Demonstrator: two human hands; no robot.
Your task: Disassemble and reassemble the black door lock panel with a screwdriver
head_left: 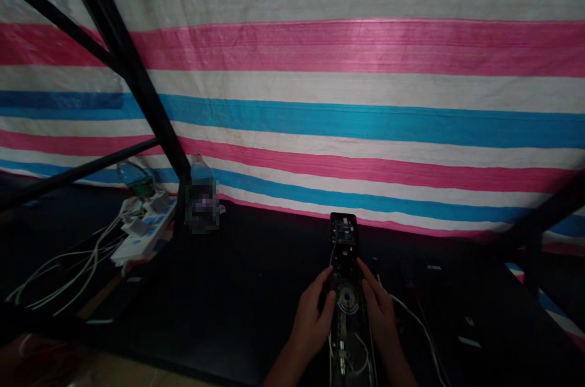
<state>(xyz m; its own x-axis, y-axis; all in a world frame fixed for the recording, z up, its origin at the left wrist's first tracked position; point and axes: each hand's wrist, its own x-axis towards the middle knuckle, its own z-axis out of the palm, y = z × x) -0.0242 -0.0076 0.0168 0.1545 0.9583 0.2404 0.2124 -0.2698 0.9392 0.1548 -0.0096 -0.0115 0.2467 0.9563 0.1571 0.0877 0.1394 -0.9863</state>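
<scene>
A long, narrow electronic device (346, 271) with its inside exposed lies lengthwise before me on the black table. A circuit board shows at its far end, a round part in its middle and a thin wire near its close end. Along its left edge my left hand (314, 314) grips it, thumb and fingers bent against the side. My right hand (380, 308) presses its fingers to the right edge. The device's near end runs out of the bottom of the view. Dim light hides fine detail.
A white power strip (144, 237) with plugs and white cables stands left, beside a bottle (201, 192) and a black metal post (158, 113). A white cable (418, 320) and dark small items lie right. Behind hangs a striped sheet (342, 88).
</scene>
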